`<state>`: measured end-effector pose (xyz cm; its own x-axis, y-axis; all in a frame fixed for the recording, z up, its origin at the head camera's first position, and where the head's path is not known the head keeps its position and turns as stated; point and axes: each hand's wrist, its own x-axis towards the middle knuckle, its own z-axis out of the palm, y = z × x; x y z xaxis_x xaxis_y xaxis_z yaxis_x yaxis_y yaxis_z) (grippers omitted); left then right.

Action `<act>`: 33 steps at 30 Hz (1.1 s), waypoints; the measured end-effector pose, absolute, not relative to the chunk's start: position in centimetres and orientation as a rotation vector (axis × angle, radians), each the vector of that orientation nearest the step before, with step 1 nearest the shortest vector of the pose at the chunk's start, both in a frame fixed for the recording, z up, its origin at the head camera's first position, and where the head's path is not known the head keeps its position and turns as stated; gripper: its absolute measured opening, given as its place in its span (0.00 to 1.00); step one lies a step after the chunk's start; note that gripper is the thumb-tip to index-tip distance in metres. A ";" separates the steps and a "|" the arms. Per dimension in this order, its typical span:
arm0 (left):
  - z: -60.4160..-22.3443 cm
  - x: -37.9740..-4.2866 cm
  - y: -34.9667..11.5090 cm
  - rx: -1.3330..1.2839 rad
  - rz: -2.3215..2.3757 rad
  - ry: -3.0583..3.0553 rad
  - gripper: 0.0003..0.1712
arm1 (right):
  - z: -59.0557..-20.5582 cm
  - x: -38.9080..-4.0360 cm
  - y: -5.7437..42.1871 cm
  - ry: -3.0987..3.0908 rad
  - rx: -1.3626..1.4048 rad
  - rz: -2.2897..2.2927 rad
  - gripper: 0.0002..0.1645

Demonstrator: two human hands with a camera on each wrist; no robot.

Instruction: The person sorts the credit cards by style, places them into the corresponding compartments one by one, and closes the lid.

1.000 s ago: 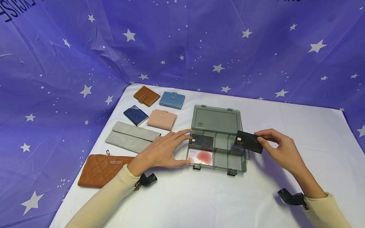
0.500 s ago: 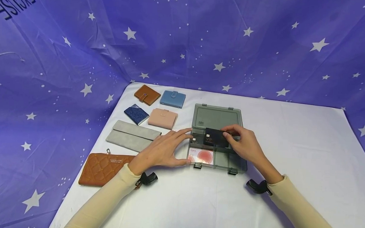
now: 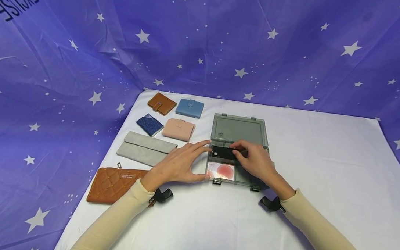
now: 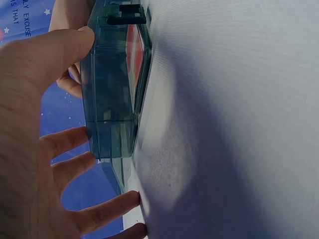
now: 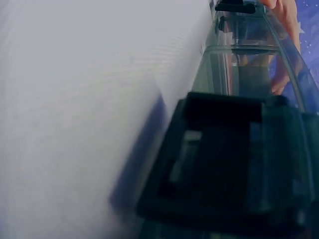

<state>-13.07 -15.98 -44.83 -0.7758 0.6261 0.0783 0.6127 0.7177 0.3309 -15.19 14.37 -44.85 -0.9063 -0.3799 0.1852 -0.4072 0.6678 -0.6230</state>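
A translucent grey-green compartment box lies with its lid folded back, away from me. My right hand pinches the right end of a black card, low over the back-left compartment. The black VIP card seen there earlier is covered by it. A white card with a pink-red circle lies in the front-left compartment. With fingers spread, my left hand touches the box's left side. In the left wrist view, the thumb and some fingertips of the left hand meet the box wall.
Left of the box lie a grey folded wallet, a brown quilted wallet, a pink wallet, a blue wallet, a brown strapped card holder and a navy booklet. Two latches, including one dark latch, project from the box's front.
My right hand has carried the black card leftward from beyond the box's right edge and lowered it into the back-left area. The left hand stays at the box's left side.
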 end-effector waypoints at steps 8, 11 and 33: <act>-44.8 -13.0 -16.0 1.048 0.539 2.876 0.51 | -44.5 -14.5 14.2 -2.895 0.723 0.752 0.17; -44.7 -13.0 -16.0 1.035 0.555 2.866 0.50 | -44.6 -14.2 14.1 -2.921 0.720 0.663 0.20; -43.9 -13.7 -14.9 1.033 0.590 2.773 0.51 | -42.8 -14.2 15.1 -3.021 0.708 0.702 0.23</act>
<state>-13.70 -14.94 -43.93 -0.7589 0.6509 0.0194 0.6025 0.6904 0.4004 -14.17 15.15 -42.78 -0.9003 -0.4312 0.0601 -0.4135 0.8036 -0.4281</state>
